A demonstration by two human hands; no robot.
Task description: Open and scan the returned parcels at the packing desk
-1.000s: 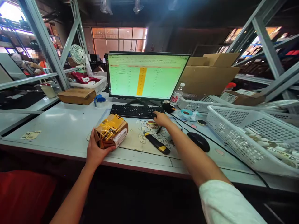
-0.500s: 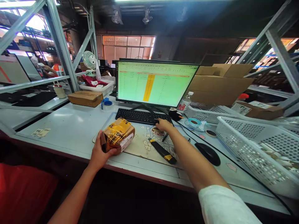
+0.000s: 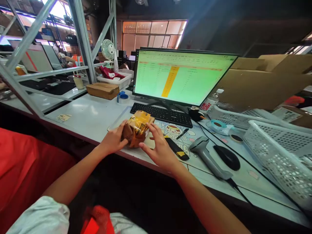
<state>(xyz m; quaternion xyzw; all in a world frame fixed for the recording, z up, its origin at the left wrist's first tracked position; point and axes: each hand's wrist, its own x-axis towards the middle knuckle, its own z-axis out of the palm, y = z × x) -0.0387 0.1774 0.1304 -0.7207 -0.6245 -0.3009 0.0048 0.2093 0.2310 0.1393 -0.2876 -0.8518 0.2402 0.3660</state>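
The left hand (image 3: 112,140) has the yellow-taped box (image 3: 138,124) in its grip near the front edge of the worktop (image 3: 83,121); the right hand (image 3: 161,148), fingers spread, is at its right side. A utility knife (image 3: 179,151) lies beside that hand, scanner (image 3: 211,160) farther right, keyboard (image 3: 162,114) and monitor (image 3: 190,79) behind.

Brown carton (image 3: 137,129), yellow printed tape (image 3: 140,119) on top, near desk's (image 3: 83,114) front edge

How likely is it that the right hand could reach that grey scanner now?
Probably yes: the grey scanner lies uncovered to the right of the right hand, and the black-and-yellow cutter between them looks low enough to pass over.
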